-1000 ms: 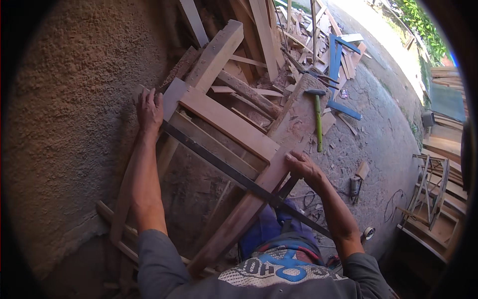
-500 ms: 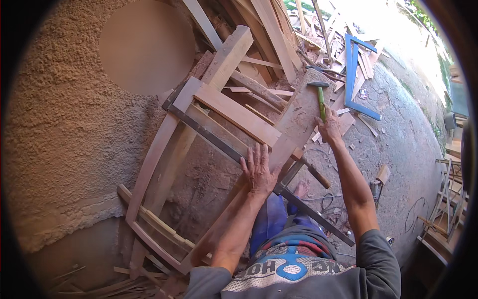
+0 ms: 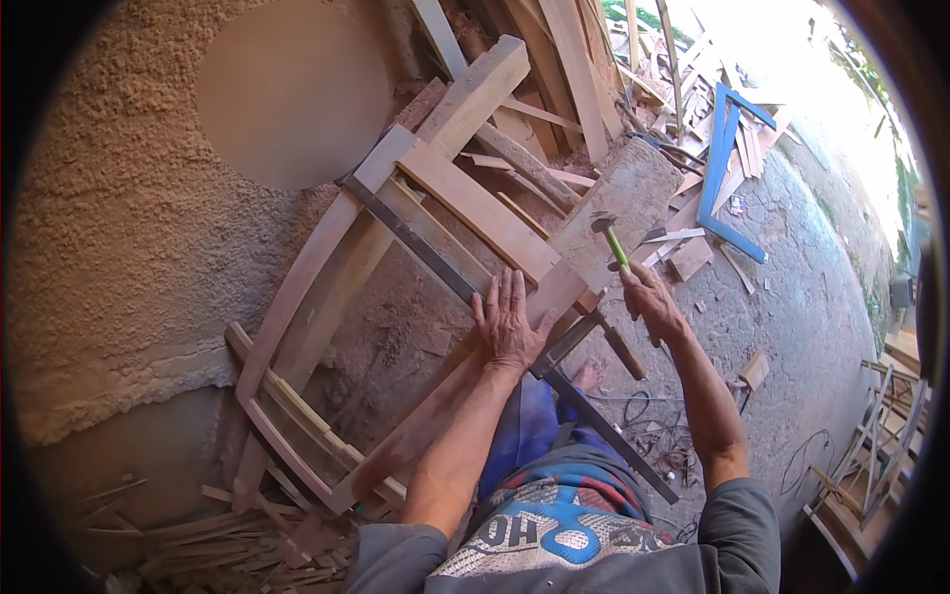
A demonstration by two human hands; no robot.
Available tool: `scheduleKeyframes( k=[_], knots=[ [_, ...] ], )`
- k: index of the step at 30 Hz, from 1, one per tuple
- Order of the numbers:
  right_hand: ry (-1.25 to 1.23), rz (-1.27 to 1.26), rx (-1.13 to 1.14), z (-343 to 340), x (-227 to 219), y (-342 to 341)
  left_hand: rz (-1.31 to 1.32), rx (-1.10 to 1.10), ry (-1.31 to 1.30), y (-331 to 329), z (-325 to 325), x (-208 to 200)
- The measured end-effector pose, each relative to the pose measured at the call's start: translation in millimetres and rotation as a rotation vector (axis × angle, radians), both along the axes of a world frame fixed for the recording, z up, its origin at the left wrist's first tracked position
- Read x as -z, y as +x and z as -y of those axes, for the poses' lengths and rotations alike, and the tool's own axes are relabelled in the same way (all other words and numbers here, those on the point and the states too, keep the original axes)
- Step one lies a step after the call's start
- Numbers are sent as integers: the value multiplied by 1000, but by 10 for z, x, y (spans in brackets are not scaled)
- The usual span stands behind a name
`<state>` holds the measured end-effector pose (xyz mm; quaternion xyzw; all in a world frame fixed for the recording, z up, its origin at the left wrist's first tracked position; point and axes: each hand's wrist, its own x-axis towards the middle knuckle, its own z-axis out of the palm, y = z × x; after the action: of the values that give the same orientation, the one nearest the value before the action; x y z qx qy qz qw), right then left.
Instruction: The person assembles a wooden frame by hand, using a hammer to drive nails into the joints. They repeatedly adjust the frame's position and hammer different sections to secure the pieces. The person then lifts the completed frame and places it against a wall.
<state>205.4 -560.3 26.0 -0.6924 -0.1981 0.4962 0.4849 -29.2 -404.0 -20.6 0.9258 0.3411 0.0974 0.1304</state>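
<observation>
A curved wooden chair frame (image 3: pixel 327 287) lies on its side in front of me, its rails running from lower left to upper right. A long dark metal bar clamp (image 3: pixel 426 247) crosses it diagonally. My left hand (image 3: pixel 507 322) lies flat, fingers spread, on the frame's near rail beside the clamp bar. My right hand (image 3: pixel 648 297) grips the green handle of a hammer (image 3: pixel 609 233), whose steel head is raised over the broad wooden board (image 3: pixel 618 203) at the frame's upper end.
A rough plastered wall (image 3: pixel 129 218) stands to the left. Wood offcuts and planks (image 3: pixel 584 59) pile up at the top. A blue frame (image 3: pixel 717 168) lies on the concrete floor (image 3: pixel 802 307). Shavings (image 3: pixel 198 540) collect at lower left, cables (image 3: pixel 653 426) near my bare foot.
My left hand moved from the frame's far left rail to the near rail. My right hand reached up, took the green-handled hammer and lifted it.
</observation>
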Motion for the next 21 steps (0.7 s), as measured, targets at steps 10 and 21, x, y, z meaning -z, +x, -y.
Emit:
scheduleKeyframes(
  k=[10,21],
  knots=[
    [-130,296,-196,-276,-130,-108,-55,16,16,19,-4,-50],
    [-83,456,-233,-266,234,30,-46,37,14,35,8,-17]
  ],
)
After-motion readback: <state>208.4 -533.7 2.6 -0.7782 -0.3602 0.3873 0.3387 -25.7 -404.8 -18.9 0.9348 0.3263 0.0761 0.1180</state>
